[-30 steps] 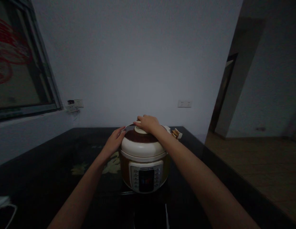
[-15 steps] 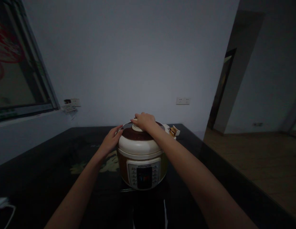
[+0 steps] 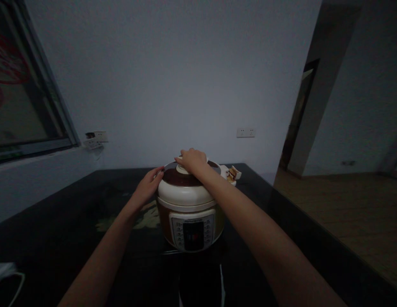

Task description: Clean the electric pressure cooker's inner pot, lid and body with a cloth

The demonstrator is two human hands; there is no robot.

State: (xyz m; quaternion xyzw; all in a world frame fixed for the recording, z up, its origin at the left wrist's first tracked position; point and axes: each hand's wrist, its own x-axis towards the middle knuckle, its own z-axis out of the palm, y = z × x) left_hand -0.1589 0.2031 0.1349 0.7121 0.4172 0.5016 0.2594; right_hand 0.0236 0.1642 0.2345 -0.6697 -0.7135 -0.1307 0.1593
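Note:
An electric pressure cooker (image 3: 186, 194) with a white and brown lid stands upright on a dark glossy table. On top, my right hand (image 3: 194, 161) is closed over the white lid handle (image 3: 182, 169), hiding most of it. My left hand (image 3: 149, 183) lies against the lid's left side, its fingers stretched along the rim. The control panel (image 3: 192, 232) faces me, with a dark display in its middle. A white hinge piece (image 3: 232, 172) with a brownish part juts out at the lid's right.
The black table (image 3: 249, 273) runs back to a pale wall with a socket plate (image 3: 246, 132). A white object with a cord (image 3: 6, 273) lies at the near left. To the left is a window (image 3: 22, 94); wooden floor (image 3: 339, 213) shows beyond the table's right edge.
The view has shifted very slightly. Both hands stay in about the same place on the cooker, and the lid shows no clear movement.

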